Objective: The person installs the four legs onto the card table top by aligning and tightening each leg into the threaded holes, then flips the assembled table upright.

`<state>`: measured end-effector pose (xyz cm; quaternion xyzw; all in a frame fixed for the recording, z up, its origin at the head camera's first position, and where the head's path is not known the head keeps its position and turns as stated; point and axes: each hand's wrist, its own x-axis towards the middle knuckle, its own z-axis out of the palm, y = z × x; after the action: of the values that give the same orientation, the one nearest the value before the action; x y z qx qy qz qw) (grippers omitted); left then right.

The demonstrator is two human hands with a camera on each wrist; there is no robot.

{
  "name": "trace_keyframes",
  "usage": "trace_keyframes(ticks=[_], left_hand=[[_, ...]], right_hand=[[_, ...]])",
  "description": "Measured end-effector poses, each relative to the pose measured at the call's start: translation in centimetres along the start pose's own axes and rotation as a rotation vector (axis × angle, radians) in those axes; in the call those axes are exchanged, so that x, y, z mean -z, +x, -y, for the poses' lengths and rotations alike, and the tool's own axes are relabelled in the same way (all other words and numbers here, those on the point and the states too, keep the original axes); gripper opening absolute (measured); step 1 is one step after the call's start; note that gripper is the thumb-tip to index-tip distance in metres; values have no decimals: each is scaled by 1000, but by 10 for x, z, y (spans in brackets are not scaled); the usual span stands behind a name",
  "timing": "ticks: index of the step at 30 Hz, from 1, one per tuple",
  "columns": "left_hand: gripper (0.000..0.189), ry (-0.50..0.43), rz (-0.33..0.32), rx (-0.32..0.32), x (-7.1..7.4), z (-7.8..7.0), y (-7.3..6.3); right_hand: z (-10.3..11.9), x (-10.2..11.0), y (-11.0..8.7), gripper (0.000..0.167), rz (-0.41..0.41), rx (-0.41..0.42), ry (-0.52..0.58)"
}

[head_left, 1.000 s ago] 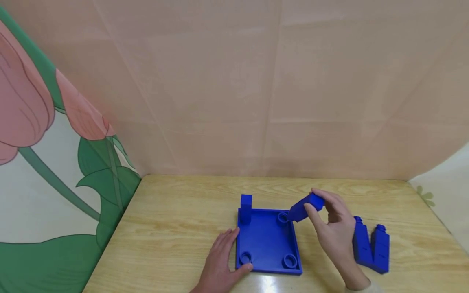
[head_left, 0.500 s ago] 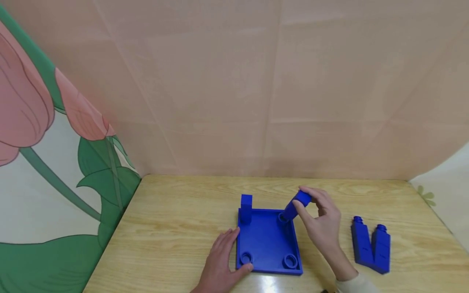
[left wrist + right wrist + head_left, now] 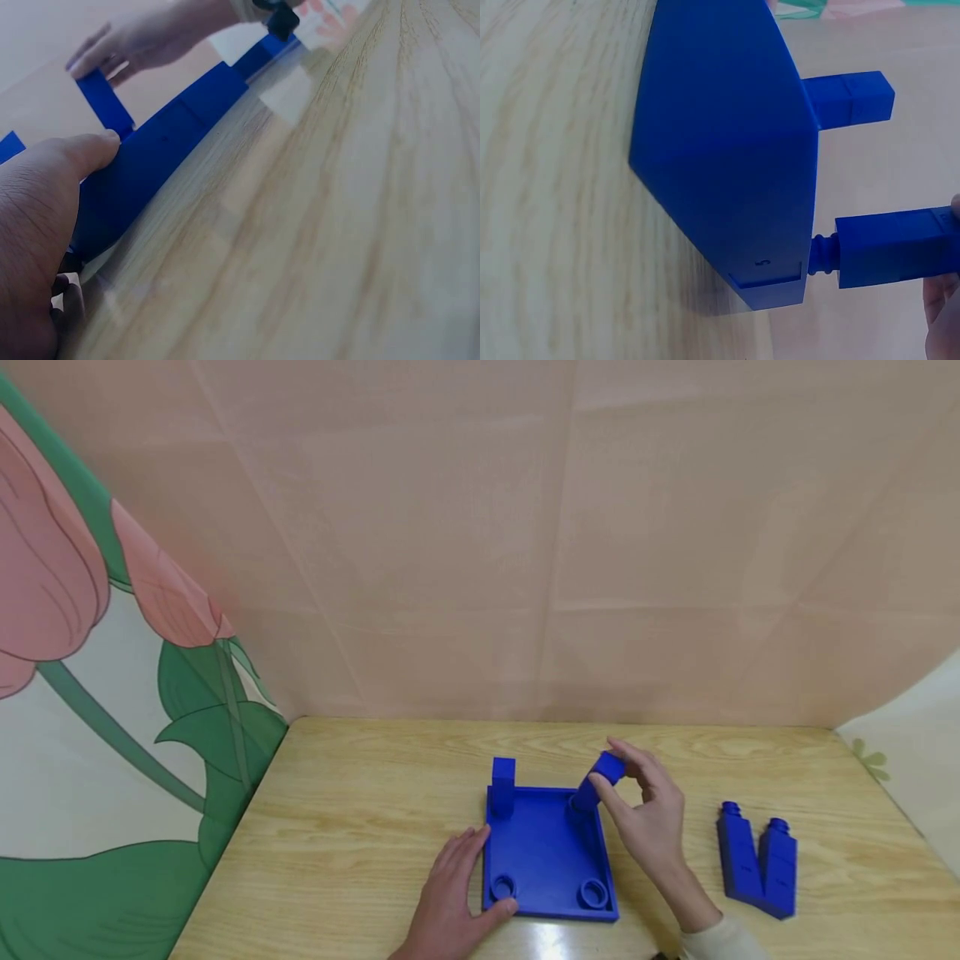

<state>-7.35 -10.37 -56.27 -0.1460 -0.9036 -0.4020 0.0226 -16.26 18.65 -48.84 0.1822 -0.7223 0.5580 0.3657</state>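
A square blue base with a raised rim and round sockets in its corners lies on the table. My left hand holds its front left corner, thumb over the front rim and fingers along the left side. One blue square leg stands upright in the back left corner. My right hand pinches the upper end of another blue leg between thumb and fingers. That leg leans right over the back right socket; in the right wrist view its threaded end is right at the base's rim.
Two more blue legs, one left and one right, lie side by side on the wooden table, threaded ends pointing away. A hanging beige cloth borders the back, with a floral cloth at left.
My right hand has carried the leg left and down to the back right socket, tilting it more upright. The left hand and the base have stayed put.
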Motion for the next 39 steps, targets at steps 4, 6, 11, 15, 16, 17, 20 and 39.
trace_keyframes(ticks=[4, 6, 11, 15, 16, 17, 20, 39], left_hand=[[93, -11, 8, 6, 0, 1, 0], [93, -12, 5, 5, 0, 1, -1], [94, -2, -7, -4, -1, 0, -1], [93, 3, -15, -9, -1, 0, 0], [93, 1, -11, -5, -1, 0, 0], [93, -1, -4, 1, -1, -1, 0], [93, -12, 18, 20, 0, -1, 0], [93, -3, -6, -5, 2, -3, -1]], right_hand=[[-1, 2, -2, 63, 20, -45, -23], [-1, 2, -2, 64, 27, -68, -28], [-1, 0, -4, 66, 53, -86, -17], [-1, -1, -4, 65, 80, -92, -30], [-2, -1, -4, 63, 87, -92, -36], [-2, -1, -4, 62, 94, -91, -43], [-5, 1, -4, 57, 115, -72, -54], [-5, 12, 2, 39, 208, -73, -15]])
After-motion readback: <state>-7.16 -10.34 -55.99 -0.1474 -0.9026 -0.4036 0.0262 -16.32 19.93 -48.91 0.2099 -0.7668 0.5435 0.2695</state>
